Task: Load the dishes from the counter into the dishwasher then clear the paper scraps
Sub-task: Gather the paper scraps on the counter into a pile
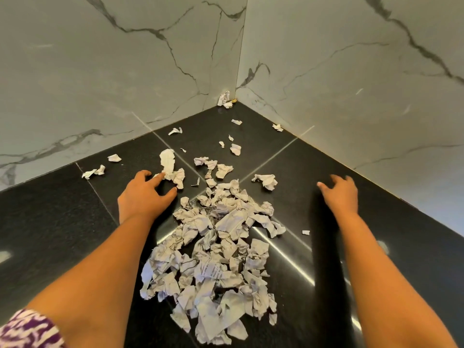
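Observation:
A long heap of crumpled white paper scraps [216, 249] lies in the middle of the glossy black counter [50, 222], between my two forearms. My left hand [144, 195] rests palm down on the counter at the heap's far left, fingers spread, with its fingertips touching a larger crumpled scrap [170, 167]. My right hand [341, 194] hovers over bare counter to the right of the heap, fingers loosely apart and holding nothing. A lone crumpled scrap [266, 180] lies between the heap and my right hand. No dishes or dishwasher are in view.
Loose scraps are scattered toward the back: two at far left [94, 172], several small ones mid-back [235, 148], and a wad in the corner [224, 99]. Two marble walls [351, 84] meet at that corner and close off the counter behind and to the right.

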{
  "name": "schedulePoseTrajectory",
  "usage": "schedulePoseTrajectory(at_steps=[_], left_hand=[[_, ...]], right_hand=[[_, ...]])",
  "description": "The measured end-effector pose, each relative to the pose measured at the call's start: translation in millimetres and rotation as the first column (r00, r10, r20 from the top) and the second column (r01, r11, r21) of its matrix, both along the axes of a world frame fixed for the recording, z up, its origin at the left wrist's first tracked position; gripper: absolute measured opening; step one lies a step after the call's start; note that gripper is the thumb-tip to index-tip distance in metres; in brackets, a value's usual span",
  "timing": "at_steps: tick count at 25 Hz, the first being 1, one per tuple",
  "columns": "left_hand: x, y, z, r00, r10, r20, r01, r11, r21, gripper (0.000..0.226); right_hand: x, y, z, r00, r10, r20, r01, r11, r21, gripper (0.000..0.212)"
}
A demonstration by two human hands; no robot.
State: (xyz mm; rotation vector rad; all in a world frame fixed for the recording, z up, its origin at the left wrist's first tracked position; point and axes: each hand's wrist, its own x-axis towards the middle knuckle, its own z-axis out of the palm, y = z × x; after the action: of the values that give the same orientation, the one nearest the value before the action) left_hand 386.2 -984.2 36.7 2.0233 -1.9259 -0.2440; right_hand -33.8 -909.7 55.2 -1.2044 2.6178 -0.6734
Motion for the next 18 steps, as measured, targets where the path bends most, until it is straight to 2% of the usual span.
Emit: schedulePoseTrajectory(at_steps=[2,3,5,7,9,11,14,16,18], left_hand=[[-1.7,0.3,-0.3,1.000,-0.006,0.005,0.006,1.000,0.002,0.058],[-2.1,0.3,-0.3,1.000,-0.006,0.008,0.006,1.000,0.006,0.059],[-2.2,-0.1,0.3,1.000,0.004,0.011,-0.004,1.000,0.013,0.059],[-1.4,0.5,1.8,1.000,0.003,0.011,-0.004,1.000,0.014,0.059],[-1.4,0.3,2.8,1.000,-0.004,0.003,0.004,1.000,0.028,0.059],[-1.8,1.6,2.3,1.000,-0.012,0.001,0.012,1.000,0.024,0.060],[0.6,2.7,4.2,1.000,-0.015,-0.025,0.015,1.000,0.022,0.057],[2.0,2.4,5.1,0.989,-0.019,-0.145,0.020,1.000,0.001,0.052],[6.4,4.0,6.8,0.934,0.061,-0.353,-0.098,0.991,-0.090,0.045]], right_hand=[[-13.4,4.5,-11.5,1.000,-0.009,-0.026,0.012,0.992,0.127,0.060],[-3.3,3.7,-14.2,0.998,0.042,-0.048,-0.037,0.993,0.109,0.059],[43.1,3.8,-15.5,0.974,0.221,-0.057,-0.223,0.974,-0.032,0.052],[108.7,13.0,-16.5,0.893,0.445,-0.064,-0.450,0.884,-0.127,0.043],[155.0,25.9,-20.5,0.807,0.589,-0.037,-0.586,0.791,-0.175,0.040],[166.4,29.4,-22.8,0.795,0.607,0.011,-0.588,0.774,-0.234,0.038],[162.0,31.7,-20.7,0.833,0.548,0.077,-0.484,0.789,-0.378,0.027],[162.0,31.6,-19.3,0.853,0.516,0.074,-0.436,0.784,-0.441,0.022],[165.1,31.8,-18.5,0.858,0.511,0.057,-0.438,0.785,-0.439,0.022]])
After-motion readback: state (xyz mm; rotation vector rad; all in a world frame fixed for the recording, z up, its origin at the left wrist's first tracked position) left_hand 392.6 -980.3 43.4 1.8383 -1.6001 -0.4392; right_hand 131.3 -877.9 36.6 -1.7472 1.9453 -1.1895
